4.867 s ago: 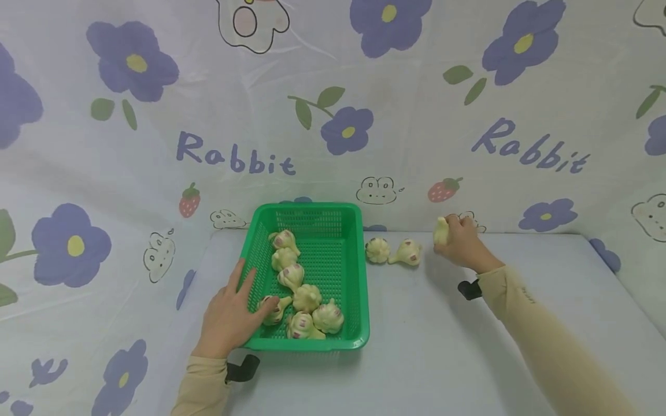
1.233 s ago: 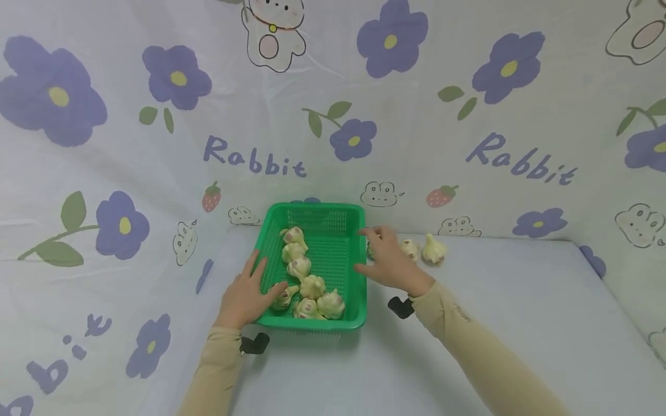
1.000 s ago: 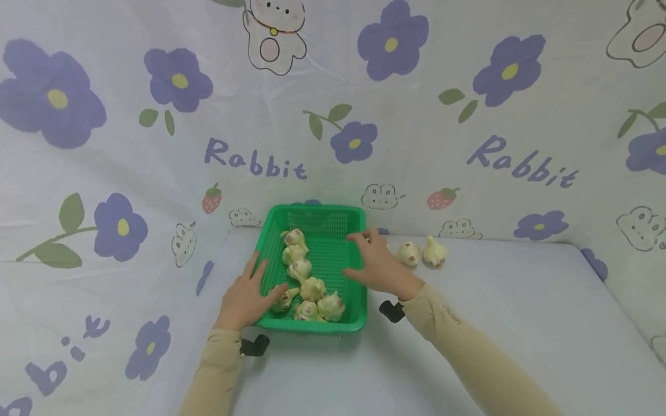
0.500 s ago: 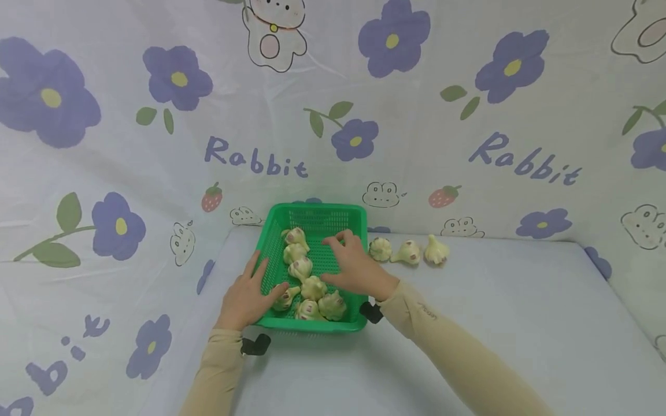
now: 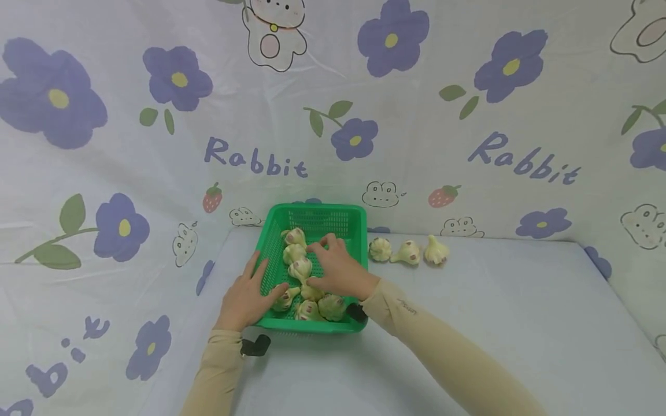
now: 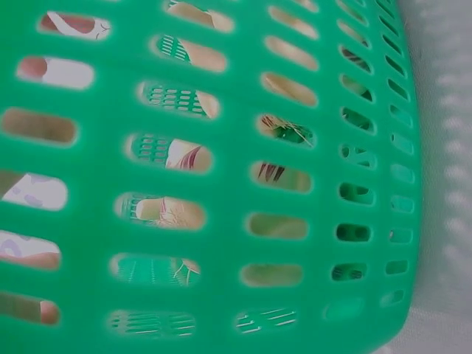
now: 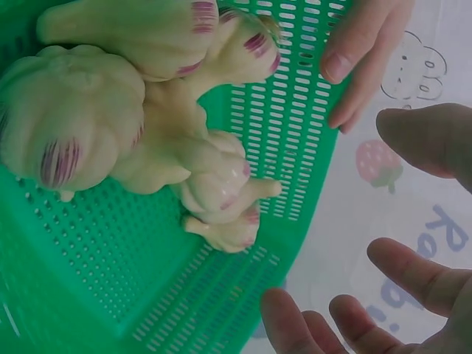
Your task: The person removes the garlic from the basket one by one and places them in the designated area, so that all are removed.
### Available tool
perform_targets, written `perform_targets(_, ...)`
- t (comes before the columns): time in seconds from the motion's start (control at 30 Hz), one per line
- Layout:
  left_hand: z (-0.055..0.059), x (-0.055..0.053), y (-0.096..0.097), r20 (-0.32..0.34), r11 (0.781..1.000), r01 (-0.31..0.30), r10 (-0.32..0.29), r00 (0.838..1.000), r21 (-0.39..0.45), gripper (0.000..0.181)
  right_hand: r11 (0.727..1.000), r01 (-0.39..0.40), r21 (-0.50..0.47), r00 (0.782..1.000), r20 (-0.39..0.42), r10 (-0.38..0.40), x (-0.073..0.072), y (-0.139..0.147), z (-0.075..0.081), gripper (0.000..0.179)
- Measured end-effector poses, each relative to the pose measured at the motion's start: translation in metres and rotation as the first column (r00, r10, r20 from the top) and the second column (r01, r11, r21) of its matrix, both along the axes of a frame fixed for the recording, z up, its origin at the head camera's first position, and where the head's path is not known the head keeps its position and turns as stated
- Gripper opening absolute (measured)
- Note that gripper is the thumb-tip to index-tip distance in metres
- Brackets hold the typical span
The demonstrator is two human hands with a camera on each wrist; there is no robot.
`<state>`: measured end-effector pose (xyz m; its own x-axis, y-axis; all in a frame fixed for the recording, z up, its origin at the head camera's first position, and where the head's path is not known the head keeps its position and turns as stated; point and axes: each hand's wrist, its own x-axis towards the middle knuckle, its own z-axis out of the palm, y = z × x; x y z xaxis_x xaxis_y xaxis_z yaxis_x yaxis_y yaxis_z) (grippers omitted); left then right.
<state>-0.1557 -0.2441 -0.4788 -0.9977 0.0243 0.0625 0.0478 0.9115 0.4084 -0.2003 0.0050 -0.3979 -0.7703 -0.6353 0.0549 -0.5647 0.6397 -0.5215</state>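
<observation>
A green plastic basket (image 5: 317, 327) holds several garlic bulbs (image 5: 307, 310), cream with purple streaks. My left hand (image 5: 243, 301) rests over its left rim, fingers spread and thumb reaching inside beside a bulb. Over the middle of the basket, my right hand (image 5: 340, 270) has its thumb and fingers apart, close to the bulbs lying in a line. In the right wrist view its fingers (image 7: 413, 276) hold nothing, with the garlic cluster (image 7: 74, 118) below. The left wrist view is mostly filled by the slotted basket wall (image 6: 236, 147), garlic partly showing through.
Right of the basket, a row of garlic bulbs (image 5: 408, 252) lies on the white tabletop (image 5: 468, 312) near the back edge. A printed cloth (image 5: 416, 115) with flowers and rabbits stands behind and at the sides.
My right hand earlier held a garlic bulb at the far right; that bulb now stands at the row's end. The hand has moved left into the basket, while my left hand keeps on its rim.
</observation>
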Motion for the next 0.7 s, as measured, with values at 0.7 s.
perform_targets(0.7, -0.005, -0.002, 0.0, -0.015, 1.0, 0.018, -0.018, 1.0, 0.001, 0.098, 0.97, 0.018, 0.244, 0.992, 0.119, -0.049, -0.018, -0.039, -0.041, 0.047)
